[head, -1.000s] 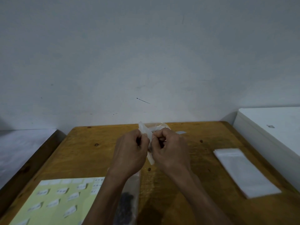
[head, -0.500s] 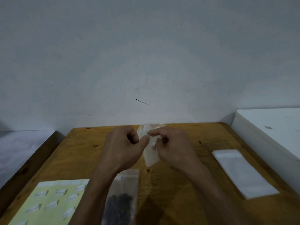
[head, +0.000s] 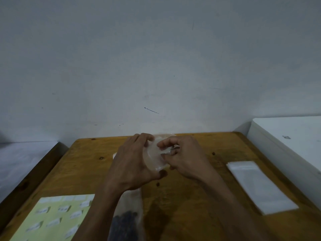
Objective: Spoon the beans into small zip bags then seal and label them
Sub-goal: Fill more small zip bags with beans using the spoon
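Both hands raised over far middle of wooden table (head: 191, 197). Left hand (head: 133, 164) grips small clear zip bag (head: 154, 159) from left side, thumb under lower edge. Right hand (head: 184, 157) pinches bag's right edge. Bag with dark beans (head: 126, 221) lies flat near front, under left forearm. Label sheet (head: 52, 221) front left. Empty bag stack (head: 258, 186) right.

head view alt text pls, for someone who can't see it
Above a wooden table, the left hand and right hand hold a small clear zip bag between them. Nearer the camera lies a bag of dark beans, with a label sheet to the left and a stack of empty bags to the right.
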`<act>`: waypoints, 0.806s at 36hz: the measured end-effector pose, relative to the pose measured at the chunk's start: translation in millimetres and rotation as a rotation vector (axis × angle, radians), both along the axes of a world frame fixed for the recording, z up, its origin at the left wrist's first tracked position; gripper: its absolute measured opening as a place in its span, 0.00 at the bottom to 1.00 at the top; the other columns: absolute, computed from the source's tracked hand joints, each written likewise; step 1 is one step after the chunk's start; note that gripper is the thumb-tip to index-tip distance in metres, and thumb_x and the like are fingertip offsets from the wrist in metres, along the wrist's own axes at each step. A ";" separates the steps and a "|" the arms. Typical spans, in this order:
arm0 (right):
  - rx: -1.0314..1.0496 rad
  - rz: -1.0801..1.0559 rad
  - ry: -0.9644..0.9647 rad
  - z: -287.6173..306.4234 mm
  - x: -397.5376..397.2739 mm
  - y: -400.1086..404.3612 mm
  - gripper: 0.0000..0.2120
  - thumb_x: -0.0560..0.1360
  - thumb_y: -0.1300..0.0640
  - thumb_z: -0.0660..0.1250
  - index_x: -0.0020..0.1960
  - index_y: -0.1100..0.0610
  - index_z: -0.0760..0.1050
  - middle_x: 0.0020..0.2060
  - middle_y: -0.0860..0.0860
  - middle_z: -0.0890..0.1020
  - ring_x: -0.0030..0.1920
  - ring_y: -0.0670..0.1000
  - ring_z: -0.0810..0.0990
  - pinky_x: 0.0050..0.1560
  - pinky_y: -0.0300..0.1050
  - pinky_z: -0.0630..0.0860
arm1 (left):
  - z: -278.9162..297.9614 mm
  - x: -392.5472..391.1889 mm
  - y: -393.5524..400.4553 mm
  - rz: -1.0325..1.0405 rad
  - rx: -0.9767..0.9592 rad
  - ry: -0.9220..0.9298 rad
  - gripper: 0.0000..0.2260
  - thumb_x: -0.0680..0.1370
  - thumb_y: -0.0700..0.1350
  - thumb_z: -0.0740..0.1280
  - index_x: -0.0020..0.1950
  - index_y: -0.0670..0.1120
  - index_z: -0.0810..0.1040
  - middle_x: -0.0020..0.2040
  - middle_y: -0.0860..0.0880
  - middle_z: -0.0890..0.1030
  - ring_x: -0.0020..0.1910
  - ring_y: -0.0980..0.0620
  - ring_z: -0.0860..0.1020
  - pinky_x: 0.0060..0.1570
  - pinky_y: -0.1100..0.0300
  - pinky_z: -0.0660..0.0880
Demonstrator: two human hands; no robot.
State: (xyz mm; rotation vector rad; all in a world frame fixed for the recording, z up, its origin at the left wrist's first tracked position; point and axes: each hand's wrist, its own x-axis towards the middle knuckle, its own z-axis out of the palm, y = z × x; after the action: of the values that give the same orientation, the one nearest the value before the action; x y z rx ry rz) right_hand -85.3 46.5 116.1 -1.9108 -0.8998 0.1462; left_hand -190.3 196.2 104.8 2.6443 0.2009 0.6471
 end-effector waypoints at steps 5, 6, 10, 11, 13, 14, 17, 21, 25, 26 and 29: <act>0.075 -0.026 0.008 -1.8 9.0 -2.0 0.03 0.75 0.55 0.74 0.48 0.51 0.86 0.43 0.40 0.85 0.41 0.39 0.82 0.41 0.32 0.78 | -5.2 7.1 11.4 0.042 -0.066 -0.035 0.42 0.56 0.72 0.70 0.66 0.55 0.69 0.58 0.58 0.73 0.55 0.56 0.71 0.49 0.58 0.75; 0.081 -0.068 0.001 -3.5 12.8 -3.5 0.02 0.75 0.55 0.74 0.47 0.51 0.86 0.42 0.41 0.85 0.42 0.39 0.82 0.40 0.30 0.77 | -6.5 8.3 13.6 0.051 -0.084 -0.042 0.42 0.57 0.71 0.70 0.67 0.55 0.69 0.59 0.58 0.73 0.55 0.55 0.71 0.49 0.60 0.73; -0.010 -0.344 -0.101 -22.7 38.3 -9.1 0.04 0.77 0.55 0.71 0.50 0.53 0.83 0.47 0.46 0.85 0.47 0.44 0.82 0.43 0.35 0.74 | -11.5 13.3 18.9 0.058 -0.151 -0.058 0.44 0.58 0.72 0.69 0.71 0.55 0.69 0.59 0.59 0.71 0.57 0.57 0.70 0.49 0.66 0.68; -0.066 -0.414 -0.122 -30.3 47.1 -10.2 0.06 0.77 0.55 0.71 0.53 0.53 0.82 0.52 0.49 0.84 0.53 0.48 0.81 0.48 0.39 0.74 | -13.3 14.5 19.7 0.065 -0.155 -0.053 0.45 0.59 0.73 0.69 0.72 0.55 0.68 0.60 0.59 0.71 0.58 0.56 0.70 0.50 0.63 0.69; -0.193 -0.508 -0.129 -45.2 63.6 -11.9 0.15 0.77 0.54 0.69 0.62 0.55 0.79 0.61 0.54 0.80 0.63 0.54 0.76 0.59 0.45 0.73 | -18.4 16.4 21.0 0.082 -0.149 -0.046 0.45 0.61 0.73 0.68 0.73 0.55 0.68 0.62 0.58 0.71 0.60 0.56 0.69 0.53 0.59 0.69; -0.253 -0.532 -0.108 -51.4 70.4 -12.1 0.19 0.77 0.54 0.68 0.66 0.56 0.76 0.64 0.55 0.78 0.66 0.56 0.74 0.62 0.48 0.73 | -21.4 17.3 21.5 0.086 -0.140 -0.046 0.44 0.62 0.73 0.67 0.74 0.55 0.67 0.63 0.58 0.71 0.61 0.56 0.69 0.55 0.58 0.68; -0.320 -0.539 0.034 -60.9 81.4 -14.0 0.26 0.78 0.51 0.68 0.73 0.57 0.69 0.67 0.57 0.76 0.64 0.56 0.76 0.60 0.49 0.74 | -28.6 19.3 22.0 0.089 -0.119 -0.048 0.42 0.65 0.73 0.64 0.74 0.54 0.68 0.64 0.59 0.68 0.61 0.58 0.67 0.57 0.59 0.67; -0.152 -0.523 0.270 -68.4 82.3 -12.8 0.24 0.79 0.50 0.69 0.72 0.55 0.71 0.62 0.55 0.80 0.42 0.45 0.77 0.39 0.39 0.74 | -34.8 23.1 24.4 0.093 -0.111 -0.040 0.38 0.68 0.71 0.67 0.73 0.55 0.69 0.62 0.60 0.69 0.57 0.59 0.68 0.52 0.63 0.67; 0.087 -0.553 0.481 -76.3 86.3 -3.9 0.18 0.77 0.53 0.71 0.65 0.54 0.77 0.54 0.52 0.82 0.49 0.52 0.82 0.47 0.53 0.83 | -41.4 26.4 31.3 0.101 -0.121 -0.050 0.32 0.71 0.62 0.74 0.72 0.54 0.71 0.62 0.56 0.73 0.56 0.57 0.69 0.49 0.67 0.65; 0.115 -0.540 0.524 -76.6 87.3 -1.5 0.16 0.77 0.55 0.72 0.64 0.54 0.77 0.52 0.52 0.83 0.48 0.51 0.83 0.47 0.53 0.84 | -43.3 26.9 33.3 0.108 -0.122 -0.050 0.31 0.71 0.61 0.74 0.72 0.54 0.71 0.62 0.55 0.74 0.57 0.57 0.69 0.50 0.66 0.66; 0.219 -0.461 0.606 -74.1 86.7 6.1 0.13 0.77 0.60 0.71 0.61 0.56 0.79 0.50 0.55 0.83 0.42 0.50 0.81 0.34 0.41 0.76 | -47.1 28.5 39.0 0.135 -0.123 -0.041 0.32 0.71 0.62 0.74 0.71 0.54 0.72 0.64 0.54 0.75 0.59 0.56 0.70 0.54 0.61 0.67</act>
State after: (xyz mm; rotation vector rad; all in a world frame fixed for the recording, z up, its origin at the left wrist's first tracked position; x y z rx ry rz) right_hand 1.3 52.5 41.9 -1.6726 -0.0613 0.3126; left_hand -161.8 235.1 57.7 2.5134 0.3975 0.7083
